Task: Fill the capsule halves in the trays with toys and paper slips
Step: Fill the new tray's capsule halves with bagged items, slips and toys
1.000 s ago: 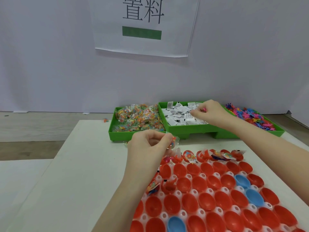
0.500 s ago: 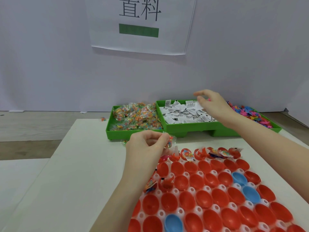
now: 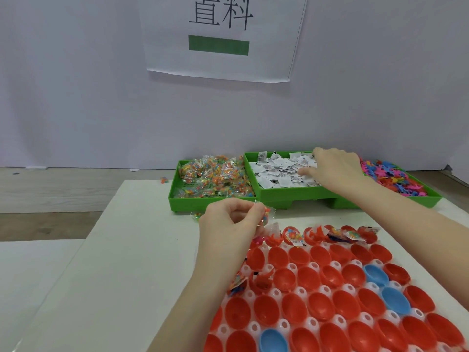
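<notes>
A white tray (image 3: 341, 318) of red and blue capsule halves (image 3: 312, 278) fills the near right of the table. The far row and two halves near my left wrist hold toy packets and slips. My left hand (image 3: 231, 224) hovers over the tray's far left corner and pinches a small clear packet of coloured toys (image 3: 266, 215). My right hand (image 3: 332, 168) reaches into the middle green bin (image 3: 291, 193), fingers spread down on the white paper slips (image 3: 279, 171). Whether it holds a slip is hidden.
Left green bin (image 3: 177, 199) holds clear packets of coloured toys (image 3: 213, 176). At the right, a green bin (image 3: 431, 198) holds pink and blue plastic figures (image 3: 396, 179). One stray packet (image 3: 195, 215) lies on the white table. A printed sign (image 3: 220, 36) hangs on the wall behind.
My right hand lifted off the slips, then came back down onto the pile further right. My left hand stays put with the toy packet.
</notes>
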`<control>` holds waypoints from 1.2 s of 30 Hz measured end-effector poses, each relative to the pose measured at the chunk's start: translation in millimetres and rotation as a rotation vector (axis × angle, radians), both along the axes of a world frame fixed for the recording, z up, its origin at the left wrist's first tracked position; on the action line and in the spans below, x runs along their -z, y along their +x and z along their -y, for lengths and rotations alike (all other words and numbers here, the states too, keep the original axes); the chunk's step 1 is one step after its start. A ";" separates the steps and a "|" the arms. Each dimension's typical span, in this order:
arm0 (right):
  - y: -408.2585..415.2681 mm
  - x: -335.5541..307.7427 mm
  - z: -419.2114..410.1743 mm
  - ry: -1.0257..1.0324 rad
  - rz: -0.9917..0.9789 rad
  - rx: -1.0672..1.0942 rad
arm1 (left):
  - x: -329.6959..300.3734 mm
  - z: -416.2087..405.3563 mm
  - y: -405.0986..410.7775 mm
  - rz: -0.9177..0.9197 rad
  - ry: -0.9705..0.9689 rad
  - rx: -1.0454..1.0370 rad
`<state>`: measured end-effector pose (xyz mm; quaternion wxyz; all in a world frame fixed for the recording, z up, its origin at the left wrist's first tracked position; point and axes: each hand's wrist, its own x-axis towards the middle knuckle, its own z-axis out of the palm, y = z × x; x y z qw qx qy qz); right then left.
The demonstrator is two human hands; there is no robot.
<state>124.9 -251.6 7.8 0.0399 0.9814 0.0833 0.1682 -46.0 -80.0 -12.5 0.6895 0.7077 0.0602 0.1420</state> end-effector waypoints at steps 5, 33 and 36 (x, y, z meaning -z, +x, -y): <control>0.3 6.2 -15.9 -0.103 0.188 -0.062 | 0.9 -2.3 1.2 -0.007 0.017 -0.011; 18.1 14.1 -22.9 0.338 -0.304 -0.204 | 1.2 -7.6 2.8 -0.013 0.029 -0.052; 18.0 13.9 -29.2 0.349 -0.255 -0.134 | 1.5 -7.7 3.4 -0.018 0.023 -0.057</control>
